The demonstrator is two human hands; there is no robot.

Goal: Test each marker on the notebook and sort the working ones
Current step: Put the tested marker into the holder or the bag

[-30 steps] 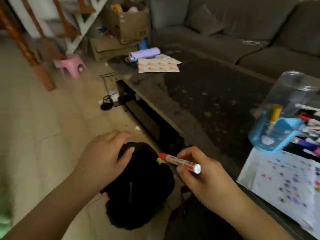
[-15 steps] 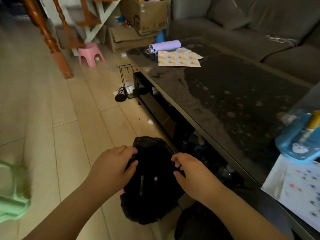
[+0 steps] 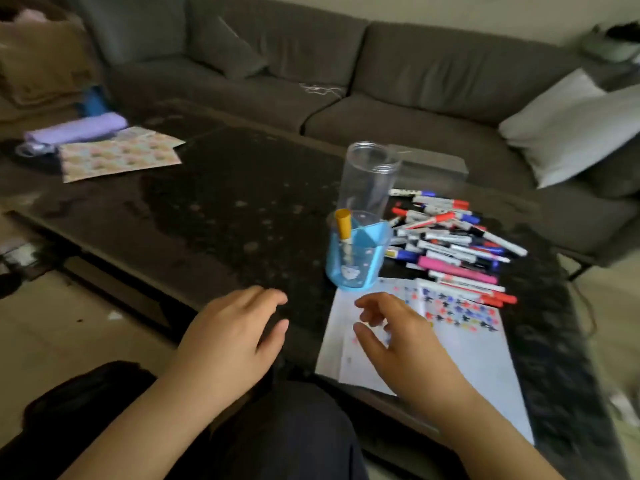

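The right hand is hovering over the near left part of the white notebook page, fingers loosely spread and slightly bent, thumb apart from them, grasping nothing. The left hand is hanging over the near edge of the dark glass-topped coffee table, fingers relaxed and straight, likewise grasping nothing. Outward from the right hand, the page is showing rows of small red, blue and dark test marks across its far half. Just beyond the far edge of the page, ahead and to the right of the right hand, the loose pile of white-barrelled markers with red, blue, black and pink caps is lying on the table; most barrels are running roughly left to right, tilted a little, so they are presenting their sides to a hand coming from the near edge. The nearest ones are overlapping the page's far edge. The translucent blue plastic cup holding one yellow-capped marker upright is standing just left of the pile, with a tall clear plastic cylinder behind it. By my reading, the right hand is the nearer one and needs to be reaching forward and rightward, closing across a barrel's width; the left is lying well apart from the pile.
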